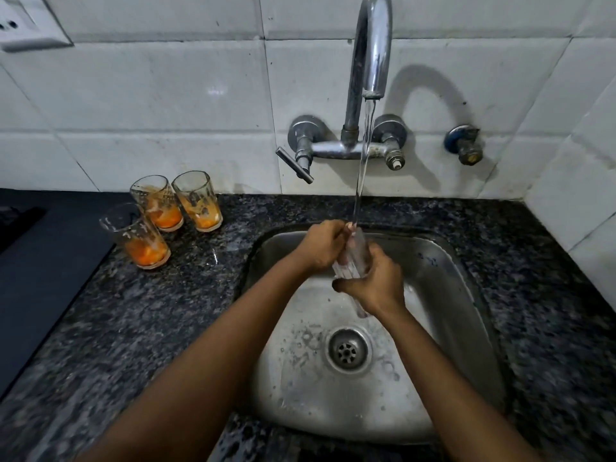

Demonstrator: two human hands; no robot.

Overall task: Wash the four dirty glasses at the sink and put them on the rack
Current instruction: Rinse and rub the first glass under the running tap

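**Mia:** What is the person doing right now?

**Sam:** Washing the first glass (350, 261). It is held over the sink (466, 278), right under the water (365, 145) running from the tap (373, 45).

**Mia:** How do the hands hold it?

**Sam:** The right hand (375, 283) has a closed grip around the bottom part of the glass. The left hand (321, 245) is curled at the top end, and its fingers look like they rub the rim or go inside. I cannot tell which.

**Mia:** How does the glass look?

**Sam:** Clear and see-through, tipped a bit, and blurry. I see no orange in it, so I think it is nearly clean.

**Mia:** And the others?

**Sam:** Three dirty glasses (156, 228) stand close together on the dark surface (166, 311), left of the sink. Each one has orange stuff at the bottom and smears up the sides.

**Mia:** What comes next?

**Sam:** I think a last rinse, then putting it on the rack. I cannot see the rack here. Wet glass is slippery, so the grip has to stay firm. Then three more to go.
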